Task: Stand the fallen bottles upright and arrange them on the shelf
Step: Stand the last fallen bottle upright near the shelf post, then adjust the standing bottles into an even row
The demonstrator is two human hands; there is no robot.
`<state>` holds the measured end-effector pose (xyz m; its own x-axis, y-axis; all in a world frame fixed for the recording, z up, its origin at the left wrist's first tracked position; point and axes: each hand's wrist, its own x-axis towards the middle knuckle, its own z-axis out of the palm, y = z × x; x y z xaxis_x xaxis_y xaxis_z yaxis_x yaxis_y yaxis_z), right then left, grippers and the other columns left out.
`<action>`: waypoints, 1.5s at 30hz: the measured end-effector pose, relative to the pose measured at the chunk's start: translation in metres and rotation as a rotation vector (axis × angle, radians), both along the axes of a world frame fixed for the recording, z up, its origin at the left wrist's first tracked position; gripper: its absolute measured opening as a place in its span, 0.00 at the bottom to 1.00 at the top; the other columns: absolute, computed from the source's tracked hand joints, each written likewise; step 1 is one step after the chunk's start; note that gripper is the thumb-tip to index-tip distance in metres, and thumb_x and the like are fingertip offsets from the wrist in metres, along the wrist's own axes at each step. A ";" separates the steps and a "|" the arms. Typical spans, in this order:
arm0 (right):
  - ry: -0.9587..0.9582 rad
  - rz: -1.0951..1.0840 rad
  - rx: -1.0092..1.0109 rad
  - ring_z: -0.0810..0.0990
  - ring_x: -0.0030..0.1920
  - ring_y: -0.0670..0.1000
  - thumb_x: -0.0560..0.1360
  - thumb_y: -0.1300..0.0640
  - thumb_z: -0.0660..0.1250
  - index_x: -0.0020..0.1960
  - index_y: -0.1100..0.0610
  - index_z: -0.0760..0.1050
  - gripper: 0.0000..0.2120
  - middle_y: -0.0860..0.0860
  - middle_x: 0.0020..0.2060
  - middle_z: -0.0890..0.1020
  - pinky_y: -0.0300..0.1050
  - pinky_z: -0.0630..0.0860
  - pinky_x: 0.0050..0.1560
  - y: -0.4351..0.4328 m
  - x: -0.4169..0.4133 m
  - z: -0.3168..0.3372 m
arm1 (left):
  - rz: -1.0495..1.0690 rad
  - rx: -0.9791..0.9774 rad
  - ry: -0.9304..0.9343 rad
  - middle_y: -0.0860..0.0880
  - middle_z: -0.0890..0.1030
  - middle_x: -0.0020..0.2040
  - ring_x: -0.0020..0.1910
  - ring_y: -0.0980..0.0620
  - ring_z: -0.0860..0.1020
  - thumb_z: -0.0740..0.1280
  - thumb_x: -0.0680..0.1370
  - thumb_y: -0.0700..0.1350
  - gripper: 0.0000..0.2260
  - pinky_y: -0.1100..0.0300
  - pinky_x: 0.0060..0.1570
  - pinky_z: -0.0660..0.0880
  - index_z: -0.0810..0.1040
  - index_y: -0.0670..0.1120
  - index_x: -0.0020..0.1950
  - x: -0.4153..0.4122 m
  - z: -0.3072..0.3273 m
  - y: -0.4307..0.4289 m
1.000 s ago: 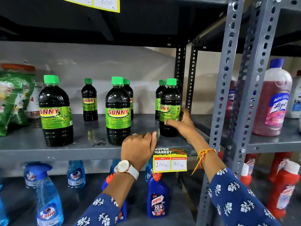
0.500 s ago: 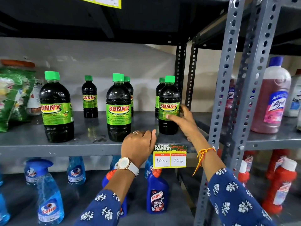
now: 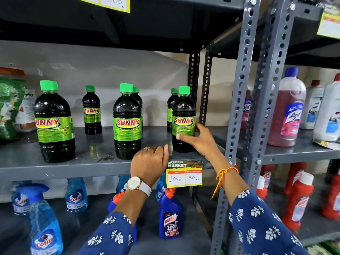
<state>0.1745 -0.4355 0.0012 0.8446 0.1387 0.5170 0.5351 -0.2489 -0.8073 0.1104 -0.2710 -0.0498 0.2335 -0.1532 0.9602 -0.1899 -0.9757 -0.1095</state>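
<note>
Several dark SUNNY bottles with green caps stand upright on the grey shelf (image 3: 55, 166). My right hand (image 3: 199, 139) grips the rightmost front bottle (image 3: 183, 115) around its lower label. My left hand (image 3: 150, 162) rests curled on the shelf's front edge, holding nothing, just left of that bottle. Two large bottles stand further left, one at the middle (image 3: 127, 122) and one at the far left (image 3: 54, 124). Smaller bottles stand behind: one (image 3: 91, 111) at the back left, one (image 3: 138, 100) behind the middle bottle and one (image 3: 171, 107) behind the gripped bottle.
Perforated grey uprights (image 3: 241, 107) bound the shelf on the right. A yellow price tag (image 3: 184, 178) hangs from the front edge. A green packet (image 3: 9, 111) sits at the far left. Blue spray bottles (image 3: 44, 227) and a Harpic bottle (image 3: 171, 218) stand below; pink Lizol bottles (image 3: 288, 111) stand right.
My right hand has turned the rightmost bottle so its SUNNY label faces more forward. My left hand has stayed on the shelf edge.
</note>
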 end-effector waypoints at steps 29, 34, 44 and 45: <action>-0.264 0.031 0.109 0.74 0.59 0.46 0.60 0.38 0.75 0.71 0.54 0.62 0.46 0.49 0.59 0.75 0.37 0.71 0.60 0.098 -0.081 0.009 | 0.052 -0.407 -0.277 0.40 0.80 0.56 0.54 0.42 0.76 0.63 0.76 0.50 0.16 0.52 0.51 0.70 0.76 0.38 0.54 -0.072 0.022 0.115; -0.012 0.029 -0.178 0.77 0.55 0.51 0.54 0.42 0.80 0.64 0.59 0.63 0.47 0.49 0.53 0.78 0.38 0.73 0.50 0.136 -0.072 -0.008 | 0.253 -0.728 0.003 0.36 0.70 0.67 0.66 0.38 0.68 0.71 0.68 0.62 0.41 0.41 0.62 0.65 0.65 0.35 0.68 -0.082 0.024 0.171; -0.098 -0.164 -0.341 0.79 0.53 0.59 0.57 0.44 0.78 0.59 0.59 0.67 0.38 0.56 0.53 0.80 0.50 0.76 0.51 0.149 -0.067 -0.018 | 0.420 -0.744 0.175 0.41 0.83 0.42 0.45 0.42 0.81 0.69 0.65 0.68 0.33 0.47 0.56 0.64 0.71 0.40 0.52 -0.062 0.006 0.200; -0.100 -0.166 -0.343 0.79 0.53 0.58 0.58 0.43 0.78 0.59 0.58 0.66 0.38 0.56 0.53 0.80 0.50 0.76 0.51 0.149 -0.067 -0.018 | 0.422 -0.742 0.176 0.42 0.83 0.41 0.44 0.42 0.81 0.69 0.64 0.69 0.33 0.47 0.56 0.64 0.71 0.41 0.51 -0.061 0.006 0.200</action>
<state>0.1077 -0.2867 -0.0169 0.8179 0.1835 0.5453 0.5366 -0.5854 -0.6078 0.0489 -0.0714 -0.0435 0.2836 0.6307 0.7223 0.2494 -0.7758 0.5795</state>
